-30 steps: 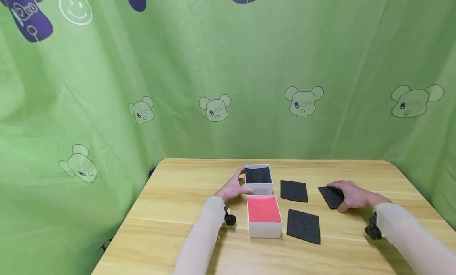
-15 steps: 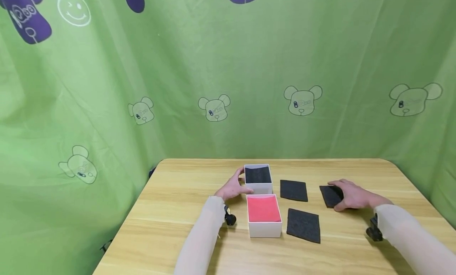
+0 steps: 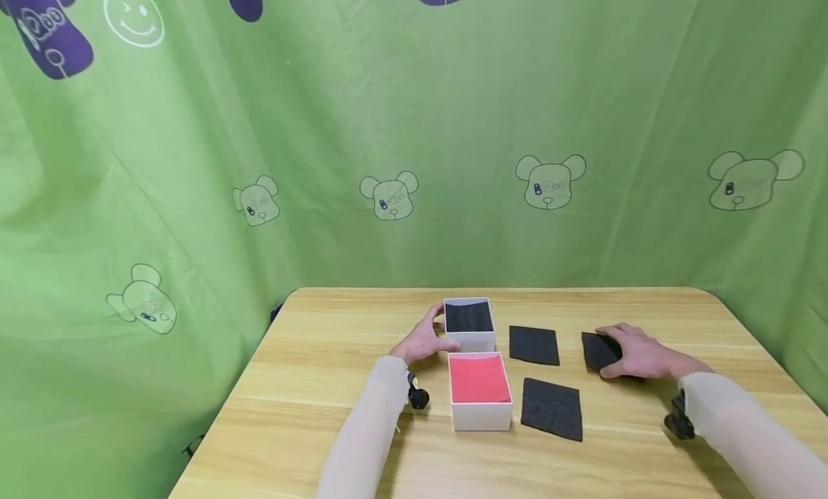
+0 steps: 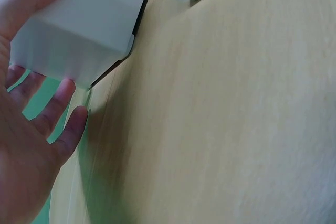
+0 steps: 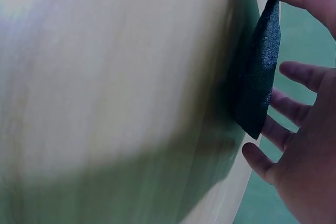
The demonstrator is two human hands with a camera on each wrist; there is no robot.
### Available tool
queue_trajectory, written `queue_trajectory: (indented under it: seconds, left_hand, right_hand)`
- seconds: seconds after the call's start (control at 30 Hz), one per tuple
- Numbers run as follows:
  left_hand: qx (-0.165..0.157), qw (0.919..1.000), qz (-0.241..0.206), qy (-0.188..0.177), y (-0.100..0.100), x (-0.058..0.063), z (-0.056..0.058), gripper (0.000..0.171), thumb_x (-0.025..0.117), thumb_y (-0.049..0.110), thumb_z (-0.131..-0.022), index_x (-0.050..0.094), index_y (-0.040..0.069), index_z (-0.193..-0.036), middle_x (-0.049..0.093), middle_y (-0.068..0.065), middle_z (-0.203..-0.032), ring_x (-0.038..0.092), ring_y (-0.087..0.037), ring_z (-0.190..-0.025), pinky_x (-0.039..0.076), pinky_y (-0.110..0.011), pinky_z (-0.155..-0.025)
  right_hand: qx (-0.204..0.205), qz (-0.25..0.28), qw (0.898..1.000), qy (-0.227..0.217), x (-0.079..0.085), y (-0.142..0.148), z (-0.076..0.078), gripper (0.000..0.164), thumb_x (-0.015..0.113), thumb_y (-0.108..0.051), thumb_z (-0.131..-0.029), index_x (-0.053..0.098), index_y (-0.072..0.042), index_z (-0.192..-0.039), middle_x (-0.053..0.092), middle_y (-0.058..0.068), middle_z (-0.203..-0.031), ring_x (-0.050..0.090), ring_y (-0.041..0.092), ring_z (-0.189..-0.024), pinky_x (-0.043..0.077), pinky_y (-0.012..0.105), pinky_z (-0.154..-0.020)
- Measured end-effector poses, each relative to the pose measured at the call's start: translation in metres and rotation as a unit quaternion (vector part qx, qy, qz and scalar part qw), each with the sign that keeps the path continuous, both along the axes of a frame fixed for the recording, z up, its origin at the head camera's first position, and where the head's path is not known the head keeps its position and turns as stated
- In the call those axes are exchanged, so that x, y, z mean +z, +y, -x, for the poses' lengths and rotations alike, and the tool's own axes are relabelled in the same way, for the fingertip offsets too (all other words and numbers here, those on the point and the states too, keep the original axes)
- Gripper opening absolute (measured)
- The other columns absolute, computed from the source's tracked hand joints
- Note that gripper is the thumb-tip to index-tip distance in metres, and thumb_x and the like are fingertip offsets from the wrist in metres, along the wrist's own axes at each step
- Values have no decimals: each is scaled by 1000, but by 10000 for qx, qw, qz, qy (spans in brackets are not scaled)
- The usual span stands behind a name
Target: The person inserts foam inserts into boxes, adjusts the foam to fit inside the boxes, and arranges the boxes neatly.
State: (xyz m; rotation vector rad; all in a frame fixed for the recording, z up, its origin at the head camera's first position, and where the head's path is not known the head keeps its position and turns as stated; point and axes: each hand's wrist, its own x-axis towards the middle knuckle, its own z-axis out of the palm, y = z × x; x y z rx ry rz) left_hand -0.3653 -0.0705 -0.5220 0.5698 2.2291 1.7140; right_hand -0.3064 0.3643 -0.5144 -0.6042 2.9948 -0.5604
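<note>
My left hand (image 3: 423, 341) holds the back white box (image 3: 471, 342) at its left side, the thumb near the front face and the fingers spread along the side wall (image 4: 68, 35). Inside that box lies a dark sheet (image 3: 468, 317). Over at the right, my right hand (image 3: 637, 353) pinches a black felt square (image 3: 598, 350) by its edges, thumb on one edge and fingertips at the other. The right wrist view has this felt (image 5: 260, 61) tilted up, its shadow falling on the wood.
In front of the back box stands another white box (image 3: 481, 417) with a red sheet (image 3: 479, 379) in it. Two black felt squares lie between boxes and right hand, one farther back (image 3: 533, 345), one nearer (image 3: 552, 409). A green curtain (image 3: 453, 125) hangs behind the wooden table (image 3: 310, 384).
The felt square under my right hand has shifted slightly and tilted up, and the right thumb has drawn in along its edge. My left hand and both boxes stay put.
</note>
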Motion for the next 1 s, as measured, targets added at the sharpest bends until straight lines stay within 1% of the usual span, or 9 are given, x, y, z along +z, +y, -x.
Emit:
queue_trajectory:
  seconds: [0.1, 0.3, 0.5, 0.63, 0.8, 1.0]
  left_hand:
    - [-5, 10000, 3, 32, 0, 0, 1, 103, 83, 3, -69, 20, 17, -150, 33, -4, -147, 51, -23, -114, 48, -34, -89]
    - [19, 10000, 64, 71, 0, 0, 3, 104, 83, 4, -69, 20, 17, -150, 32, -4, -147, 51, -22, -114, 48, -33, -89]
    - [23, 9999, 116, 57, 0, 1, 2, 105, 83, 5, -69, 18, 17, -151, 33, -2, -147, 52, -20, -112, 48, -32, -88]
    - [33, 9999, 130, 57, -1, 1, 3, 105, 83, 5, -69, 19, 18, -151, 33, -2, -146, 53, -19, -110, 48, -32, -87]
    - [-15, 9999, 71, 69, -1, 1, 3, 105, 83, 2, -68, 19, 17, -150, 34, -2, -146, 54, -19, -108, 49, -31, -85]
    - [-92, 9999, 31, 99, 0, 0, 2, 104, 82, 0, -69, 19, 17, -150, 34, -5, -145, 55, -20, -108, 50, -32, -85]
  right_hand:
    - [-13, -71, 10000, -19, 2, -1, 0, 89, 79, -45, -68, 45, 6, -132, 46, 32, -124, 42, 51, -110, 37, 67, -80]
    - [-79, -112, 9998, 137, 11, -5, 3, 90, 78, -45, -68, 44, 9, -132, 45, 33, -123, 43, 51, -110, 37, 67, -81]
    - [-64, -138, 9997, 187, 27, -15, 3, 92, 78, -42, -70, 40, 13, -132, 41, 37, -125, 41, 54, -111, 38, 67, -83]
    - [18, -104, 9994, 321, 40, -26, 3, 91, 78, -42, -71, 40, 12, -133, 39, 38, -128, 38, 55, -114, 36, 68, -85]
    - [161, -143, 9984, 522, 50, -40, 7, 90, 78, -42, -72, 39, 9, -136, 40, 34, -131, 38, 53, -116, 36, 67, -88]
    - [316, -193, 9980, 510, 58, -58, 10, 91, 76, -45, -73, 39, 8, -137, 37, 35, -135, 34, 55, -120, 30, 69, -92]
